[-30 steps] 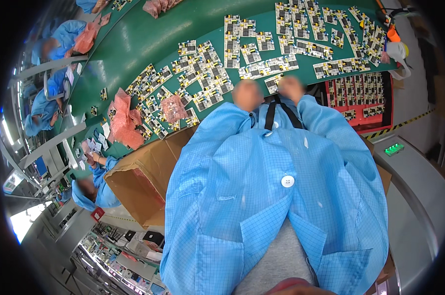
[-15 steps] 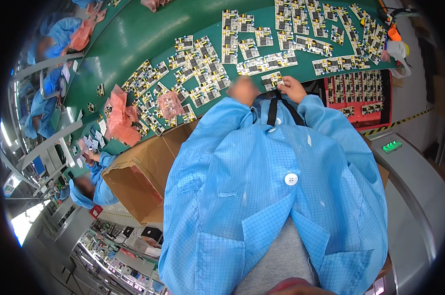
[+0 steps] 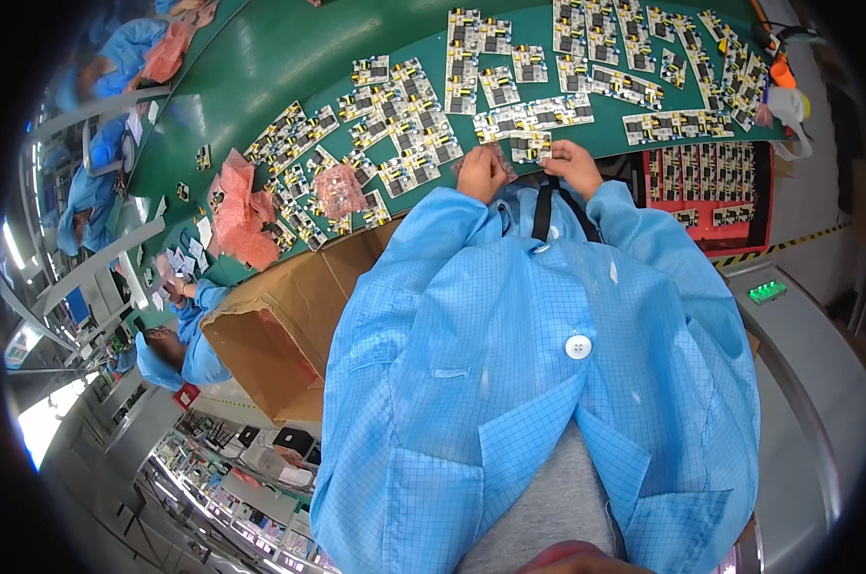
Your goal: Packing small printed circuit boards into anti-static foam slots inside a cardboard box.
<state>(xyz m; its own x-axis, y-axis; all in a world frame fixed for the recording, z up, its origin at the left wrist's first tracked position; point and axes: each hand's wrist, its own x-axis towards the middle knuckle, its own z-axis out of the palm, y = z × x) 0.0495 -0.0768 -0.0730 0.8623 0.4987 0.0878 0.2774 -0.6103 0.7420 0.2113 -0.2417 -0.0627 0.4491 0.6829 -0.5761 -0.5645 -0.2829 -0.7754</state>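
At the near edge of the green table (image 3: 304,57), my right hand (image 3: 576,165) pinches the right edge of a small white circuit board (image 3: 530,146) with black and yellow parts. Just to its left, my left hand (image 3: 481,176) has its fingers curled in on a piece of pink bubble wrap (image 3: 498,161), which shows beside the fingertips. Beyond both hands lies a long strip of joined boards (image 3: 533,116). More board panels (image 3: 409,175) lie left of my left hand.
A pink bubble-wrap packet (image 3: 339,191) and a larger pink heap (image 3: 241,215) lie on the left among loose boards. An open cardboard box (image 3: 261,320) stands below the table edge. On the right is a red tray (image 3: 763,196) of boards. A co-worker (image 3: 189,344) sits at left.
The whole view has shifted slightly, so the table things sit a little farther right. Pink bubble wrap now shows at my left hand. The right hand keeps its hold on the circuit board.
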